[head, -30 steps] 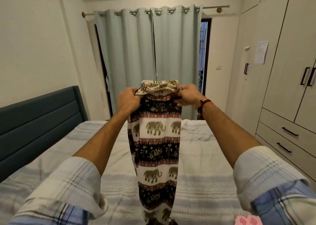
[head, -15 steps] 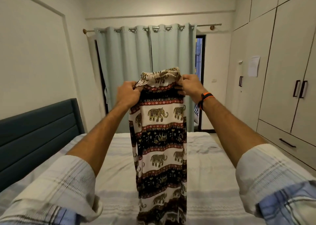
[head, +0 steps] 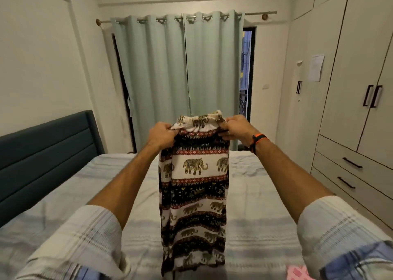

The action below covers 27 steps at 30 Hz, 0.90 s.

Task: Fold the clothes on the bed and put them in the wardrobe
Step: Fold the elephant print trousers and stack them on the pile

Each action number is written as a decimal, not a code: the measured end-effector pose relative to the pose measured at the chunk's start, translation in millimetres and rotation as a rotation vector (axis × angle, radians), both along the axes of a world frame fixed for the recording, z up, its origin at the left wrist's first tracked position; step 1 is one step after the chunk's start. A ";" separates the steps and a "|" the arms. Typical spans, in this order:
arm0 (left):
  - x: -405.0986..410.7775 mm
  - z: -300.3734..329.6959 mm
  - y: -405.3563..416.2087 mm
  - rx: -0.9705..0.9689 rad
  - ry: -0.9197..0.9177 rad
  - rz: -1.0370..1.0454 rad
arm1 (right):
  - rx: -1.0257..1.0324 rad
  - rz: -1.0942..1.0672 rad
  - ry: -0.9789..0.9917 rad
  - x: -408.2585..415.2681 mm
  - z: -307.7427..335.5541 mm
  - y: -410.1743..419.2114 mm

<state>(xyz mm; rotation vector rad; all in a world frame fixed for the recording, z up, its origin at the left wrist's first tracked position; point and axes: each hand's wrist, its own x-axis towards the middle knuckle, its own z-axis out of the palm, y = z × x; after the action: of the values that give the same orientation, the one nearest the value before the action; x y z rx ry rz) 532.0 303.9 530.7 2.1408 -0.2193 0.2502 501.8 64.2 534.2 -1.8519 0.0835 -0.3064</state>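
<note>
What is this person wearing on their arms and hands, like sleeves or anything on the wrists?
Both forearms are bare, with pale checked sleeves rolled up near the elbows: the left sleeve and the right sleeve, each showing a blue plaid layer at the bottom edge. The right wrist carries an orange and black band. The left hand and right hand wear no gloves.
</note>
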 end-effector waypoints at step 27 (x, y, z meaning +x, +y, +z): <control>-50.8 -334.3 32.1 0.019 0.790 -0.053 | 0.046 0.098 0.741 -56.5 -313.1 22.6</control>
<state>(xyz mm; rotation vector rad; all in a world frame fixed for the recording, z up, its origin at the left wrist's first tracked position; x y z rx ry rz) 481.3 336.0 196.3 2.0836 0.1819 -0.6265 445.3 86.7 221.2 -1.8299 0.4991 0.4582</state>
